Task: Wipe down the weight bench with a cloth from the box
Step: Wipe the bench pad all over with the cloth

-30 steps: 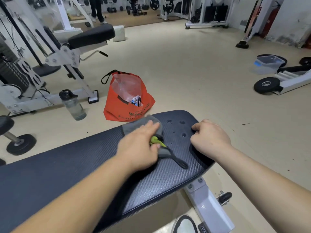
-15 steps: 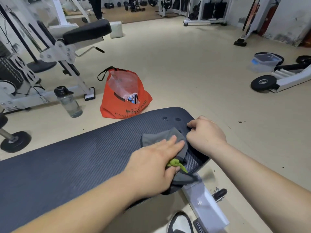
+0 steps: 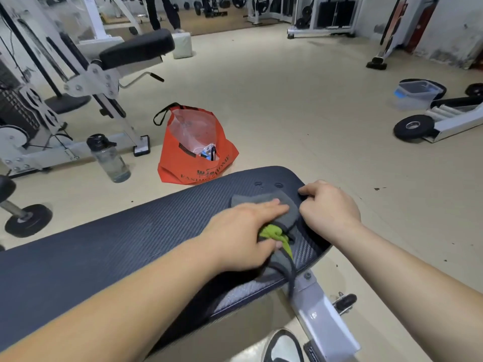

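A grey cloth [image 3: 277, 205] with a green patch lay near the end of the worktop [image 3: 130, 246], its padding dark and woven-textured. The left hand [image 3: 243, 236] pressed it flat, fingers extended, apparently to scrub. The right hand [image 3: 329, 207], its grip curled closed on the pad's edge, seemingly steadied the person. An orange bag [image 3: 193, 155] slumped on the floor beyond.

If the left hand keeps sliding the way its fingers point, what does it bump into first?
Most likely the right hand. The left hand lies flat on the grey cloth, fingers pointing along the bench pad toward the right hand's knuckles just ahead, with only cloth between them.
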Demonstrator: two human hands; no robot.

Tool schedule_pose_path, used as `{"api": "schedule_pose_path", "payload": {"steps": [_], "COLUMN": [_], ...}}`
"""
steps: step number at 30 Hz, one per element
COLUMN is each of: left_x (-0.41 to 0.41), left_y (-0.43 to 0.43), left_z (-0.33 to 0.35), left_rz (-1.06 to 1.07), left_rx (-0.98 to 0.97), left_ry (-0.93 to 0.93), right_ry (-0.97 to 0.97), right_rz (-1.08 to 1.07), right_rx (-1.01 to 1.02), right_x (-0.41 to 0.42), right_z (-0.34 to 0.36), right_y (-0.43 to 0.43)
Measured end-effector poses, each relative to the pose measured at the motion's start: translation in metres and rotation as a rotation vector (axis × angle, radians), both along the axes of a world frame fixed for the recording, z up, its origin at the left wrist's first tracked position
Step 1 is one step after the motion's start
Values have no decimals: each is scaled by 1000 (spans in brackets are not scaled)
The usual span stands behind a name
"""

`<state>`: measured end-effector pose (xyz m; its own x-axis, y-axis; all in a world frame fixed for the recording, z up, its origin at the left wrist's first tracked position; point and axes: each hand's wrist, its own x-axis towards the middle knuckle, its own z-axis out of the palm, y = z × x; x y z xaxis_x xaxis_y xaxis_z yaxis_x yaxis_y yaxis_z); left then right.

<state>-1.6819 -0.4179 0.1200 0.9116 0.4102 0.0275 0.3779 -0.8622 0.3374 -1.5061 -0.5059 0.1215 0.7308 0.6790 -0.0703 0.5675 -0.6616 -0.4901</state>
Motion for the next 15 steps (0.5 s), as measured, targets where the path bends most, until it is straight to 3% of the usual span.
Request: {"api": "schedule_pose_path", "payload": {"steps": [2, 6, 8, 12, 15], "left_x": [17, 31, 24, 16, 3], "left_y": [-3, -12, 13, 28, 0], "left_z": [-2, -5, -3, 1, -3], "left_rz": [40, -122, -24, 325, 143], "left_rx": [34, -68, -59, 198, 206], "left_ry": [1, -6, -5, 5, -56], "right_ry": [14, 108, 85, 35, 17], "right_rz": [-14, -78, -59, -36, -55], "right_rx": [18, 62, 55, 2, -15], "right_x": [1, 4, 2, -2, -1], "right_z": [-1, 3, 5, 3, 2], "right_y": [-1, 0, -1, 1, 7]}}
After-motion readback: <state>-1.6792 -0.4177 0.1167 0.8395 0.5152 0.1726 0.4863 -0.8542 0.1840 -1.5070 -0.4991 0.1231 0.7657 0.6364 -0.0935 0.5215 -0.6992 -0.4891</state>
